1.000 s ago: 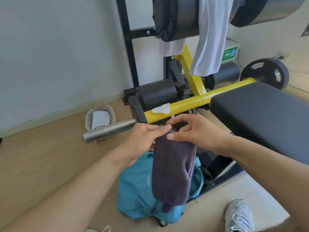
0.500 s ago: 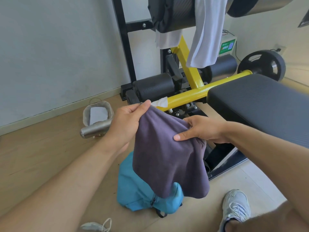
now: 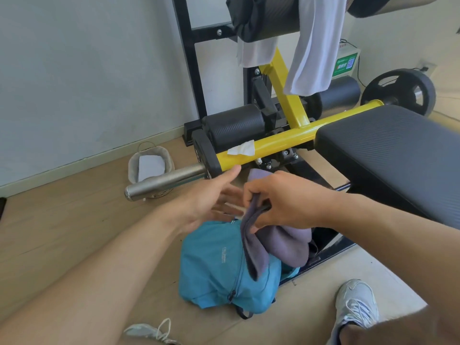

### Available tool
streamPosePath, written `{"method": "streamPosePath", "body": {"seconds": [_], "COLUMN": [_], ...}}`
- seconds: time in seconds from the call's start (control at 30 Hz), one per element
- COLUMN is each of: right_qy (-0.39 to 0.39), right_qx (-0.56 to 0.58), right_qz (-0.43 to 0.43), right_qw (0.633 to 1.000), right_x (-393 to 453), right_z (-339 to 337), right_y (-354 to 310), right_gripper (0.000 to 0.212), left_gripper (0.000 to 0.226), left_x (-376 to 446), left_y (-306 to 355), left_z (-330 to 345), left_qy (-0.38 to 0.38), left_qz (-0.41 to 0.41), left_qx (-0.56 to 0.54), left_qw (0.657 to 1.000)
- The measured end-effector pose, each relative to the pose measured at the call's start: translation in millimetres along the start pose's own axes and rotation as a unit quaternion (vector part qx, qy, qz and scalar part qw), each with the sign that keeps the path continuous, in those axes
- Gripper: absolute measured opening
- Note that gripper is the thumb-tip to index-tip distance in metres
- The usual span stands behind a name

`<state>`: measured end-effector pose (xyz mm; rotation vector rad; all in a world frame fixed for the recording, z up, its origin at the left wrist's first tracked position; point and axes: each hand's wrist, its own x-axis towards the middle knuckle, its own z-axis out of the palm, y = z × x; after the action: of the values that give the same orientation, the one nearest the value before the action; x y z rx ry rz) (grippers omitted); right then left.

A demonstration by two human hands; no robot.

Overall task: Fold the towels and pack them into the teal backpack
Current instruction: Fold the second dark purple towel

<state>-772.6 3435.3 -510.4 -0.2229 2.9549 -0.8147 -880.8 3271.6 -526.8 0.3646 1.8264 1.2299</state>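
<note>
A teal backpack [image 3: 219, 265] lies on the wooden floor below my hands. My right hand [image 3: 286, 200] grips a bunched purple-grey towel [image 3: 286, 247], which hangs down over the backpack's right side. My left hand [image 3: 211, 195] is spread with straight fingers just left of the towel and holds nothing. A white towel [image 3: 316, 46] hangs over the black roller at the top of the gym machine.
A yellow-framed weight bench [image 3: 388, 150] stands to the right, its steel bar end [image 3: 161, 183] sticking out toward the left. A small grey basket [image 3: 149, 165] sits by the wall. A scrap of white tissue [image 3: 241, 148] lies on the yellow bar. My shoes show at the bottom.
My left hand has let go of the towel and opened. The towel, spread wide between both hands before, is now bunched in my right hand and lower over the backpack.
</note>
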Motion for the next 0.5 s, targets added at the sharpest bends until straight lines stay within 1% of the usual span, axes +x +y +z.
{"method": "streamPosePath", "body": {"seconds": [0.07, 0.1, 0.17, 0.2, 0.23, 0.3, 0.37, 0.43, 0.47, 0.5], "right_qy": [0.042, 0.06, 0.086, 0.094, 0.1, 0.1, 0.078, 0.045, 0.03, 0.019], "right_qx": [-0.041, -0.054, -0.071, -0.074, -0.074, -0.057, -0.003, 0.091, 0.144, 0.193], "right_qz": [-0.044, -0.06, -0.07, -0.065, -0.056, -0.04, -0.03, -0.017, -0.007, 0.002], "right_qw": [0.997, 0.995, 0.991, 0.991, 0.991, 0.993, 0.996, 0.995, 0.989, 0.981], "right_x": [3, 4, 6, 7, 7, 9, 10, 9, 8, 6], "right_z": [1, 1, 1, 1, 1, 1, 1, 1, 0, -1], "right_y": [-7, -9, -10, -10, -10, -12, -14, -14, -12, -10], "right_gripper": [0.03, 0.032, 0.04, 0.046, 0.051, 0.06, 0.064, 0.06, 0.055, 0.051], "left_gripper": [0.063, 0.059, 0.048, 0.047, 0.052, 0.072, 0.089, 0.1, 0.101, 0.095], "left_x": [-2, -1, -1, -1, -2, -3, -3, -5, -7, -8], "left_y": [-3, -4, -3, -1, 0, 2, 0, 0, -1, -2], "left_z": [6, 8, 12, 13, 14, 13, 8, 5, 5, 6], "left_qy": [-0.093, -0.124, -0.163, -0.174, -0.181, -0.194, -0.208, -0.223, -0.224, -0.221], "left_qz": [-0.047, -0.051, -0.035, -0.021, -0.007, 0.001, -0.003, -0.007, -0.003, 0.011], "left_qx": [-0.036, -0.063, -0.134, -0.165, -0.187, -0.199, -0.186, -0.175, -0.172, -0.161], "left_qw": [0.994, 0.989, 0.977, 0.971, 0.965, 0.961, 0.96, 0.959, 0.959, 0.962]}}
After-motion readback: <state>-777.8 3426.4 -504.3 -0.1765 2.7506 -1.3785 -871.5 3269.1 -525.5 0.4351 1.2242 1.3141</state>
